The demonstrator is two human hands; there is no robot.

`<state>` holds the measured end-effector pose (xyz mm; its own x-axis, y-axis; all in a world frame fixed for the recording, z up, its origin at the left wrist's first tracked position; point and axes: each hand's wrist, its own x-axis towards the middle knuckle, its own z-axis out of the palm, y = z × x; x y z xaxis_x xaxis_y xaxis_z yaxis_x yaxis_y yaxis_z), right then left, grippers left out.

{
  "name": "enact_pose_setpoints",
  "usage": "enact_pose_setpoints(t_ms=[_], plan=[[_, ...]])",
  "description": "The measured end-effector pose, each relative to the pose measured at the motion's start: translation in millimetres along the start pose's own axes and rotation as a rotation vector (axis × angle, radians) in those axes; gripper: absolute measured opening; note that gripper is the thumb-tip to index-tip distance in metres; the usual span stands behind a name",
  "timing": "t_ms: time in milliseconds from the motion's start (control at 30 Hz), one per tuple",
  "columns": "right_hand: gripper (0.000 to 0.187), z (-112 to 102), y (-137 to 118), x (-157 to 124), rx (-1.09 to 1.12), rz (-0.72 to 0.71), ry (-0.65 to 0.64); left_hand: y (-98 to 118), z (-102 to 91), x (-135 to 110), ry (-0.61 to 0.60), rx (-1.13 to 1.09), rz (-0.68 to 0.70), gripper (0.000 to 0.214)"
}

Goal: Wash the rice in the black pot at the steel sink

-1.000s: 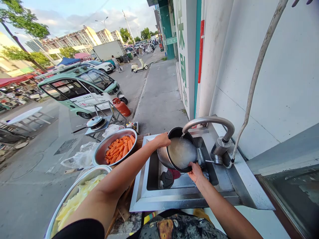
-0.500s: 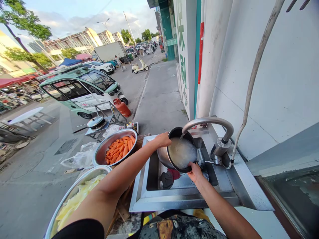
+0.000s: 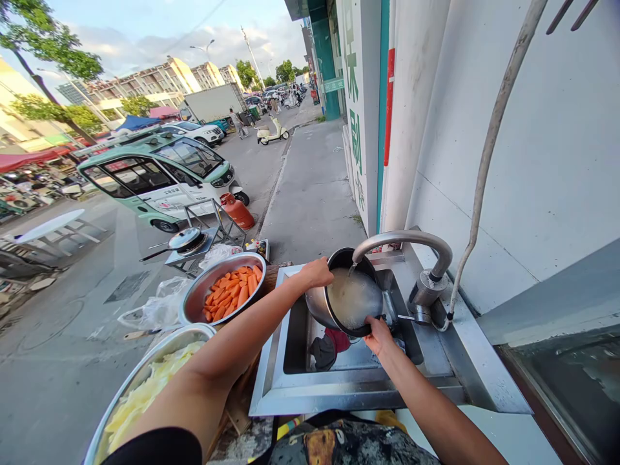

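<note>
A mint-and-white three-wheeler [image 3: 165,194] is parked well beyond and left of the fingers of the left hand [image 3: 317,274]. Below these and the fingers of the right hand [image 3: 379,336] lies a stainless-steel sink [image 3: 339,392]. A red gas cylinder [image 3: 237,212] stands beyond the left fingers, near the three-wheeler. Left of them and nearer the wearer, a metal bowl [image 3: 157,354] of pale sliced vegetable sits partly behind the forearm; just past it, a second bowl [image 3: 194,297] holds carrot pieces [image 3: 230,294]. Between both sets of fingers is a tilted steel pot [image 3: 317,307] of cloudy liquid. Right of the right fingers rises a gooseneck faucet [image 3: 426,289], streaming into the pot. A grey-and-maroon cloth [image 3: 325,351] lies left of the right fingers, inside the sink. The left fingers grip the pot's left rim, the right fingers its near rim.
</note>
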<state>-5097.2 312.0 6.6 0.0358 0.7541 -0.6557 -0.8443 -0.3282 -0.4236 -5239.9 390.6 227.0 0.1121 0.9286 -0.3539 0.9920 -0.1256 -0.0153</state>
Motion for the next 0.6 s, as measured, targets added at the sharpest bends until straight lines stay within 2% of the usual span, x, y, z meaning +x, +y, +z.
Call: enact_pose_setpoints(t_ms=[300,600], plan=[[0.038,-2,3,10,-0.043,-0.033,-0.013,0,-2.3,1,0.004,-0.003,0.003,0.055],[0.052,2,2,12,-0.010,-0.027,-0.052,2,-6.5,-1,0.008,0.007,-0.019,0.056]])
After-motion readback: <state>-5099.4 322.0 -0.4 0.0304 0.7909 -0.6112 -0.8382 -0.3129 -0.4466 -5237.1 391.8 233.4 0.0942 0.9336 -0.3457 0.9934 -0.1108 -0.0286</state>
